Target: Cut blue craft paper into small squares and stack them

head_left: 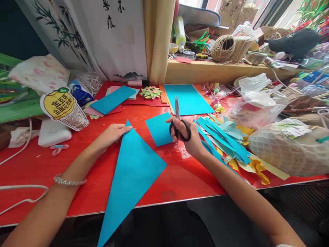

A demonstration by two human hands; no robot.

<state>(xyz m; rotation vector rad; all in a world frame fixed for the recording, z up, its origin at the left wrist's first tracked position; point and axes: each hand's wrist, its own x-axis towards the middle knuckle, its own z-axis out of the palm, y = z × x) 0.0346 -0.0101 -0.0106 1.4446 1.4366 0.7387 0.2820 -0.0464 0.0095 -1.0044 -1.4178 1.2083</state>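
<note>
Between thumb and fingers, my left hand (117,133) pinches the top corner of a large blue paper triangle (135,168). The sheet's long lower tip hangs over the front edge of the table. In my right hand (189,137) is a pair of black-handled scissors (177,106), blades pointing up and away from the paper I hold. Just under and left of the scissors lies a small blue paper square (159,128), flat on the table. To the right of that hand is a pile of blue, yellow and pale paper strips (226,137).
The red table (87,171) holds stacked blue sheets (190,99), folded blue paper (115,99) and a green paper flower (150,92) at the back. A white charger box (54,132) and cable are left; a netted bag (285,147) is right. The sill carries twine (223,48).
</note>
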